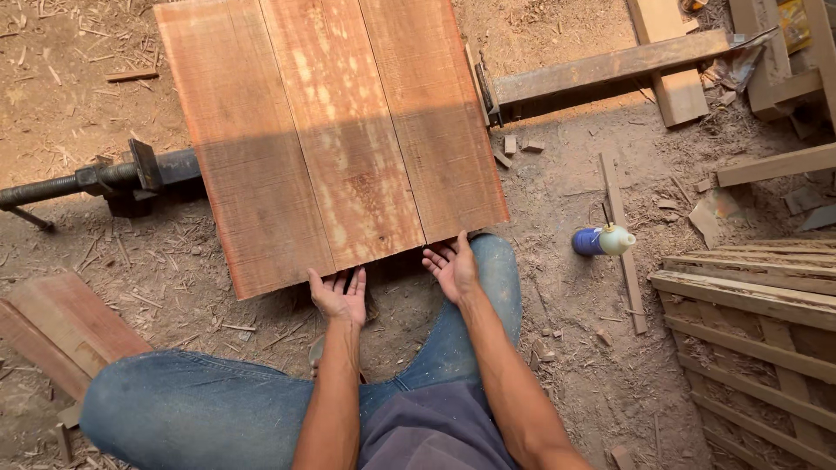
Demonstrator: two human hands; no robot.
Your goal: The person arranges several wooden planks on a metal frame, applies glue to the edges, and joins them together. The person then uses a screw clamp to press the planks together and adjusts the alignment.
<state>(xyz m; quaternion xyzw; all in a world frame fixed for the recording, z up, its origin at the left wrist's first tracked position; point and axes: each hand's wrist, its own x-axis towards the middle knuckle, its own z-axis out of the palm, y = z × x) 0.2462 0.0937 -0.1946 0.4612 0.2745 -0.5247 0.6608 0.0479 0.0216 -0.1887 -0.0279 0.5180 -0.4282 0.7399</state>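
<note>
Sawdust-strewn ground bears a board panel [331, 130]; left hand [340, 296] and right hand [453, 265], spread, hide its near edge.

Both arms are bare and reach forward from the body. The left hand [339, 296] is turned palm up, with its fingers spread and curled a little. The right hand [452, 265] is palm up too, fingers open. The two hands are near each other, not touching. Both knees are bent.
</note>
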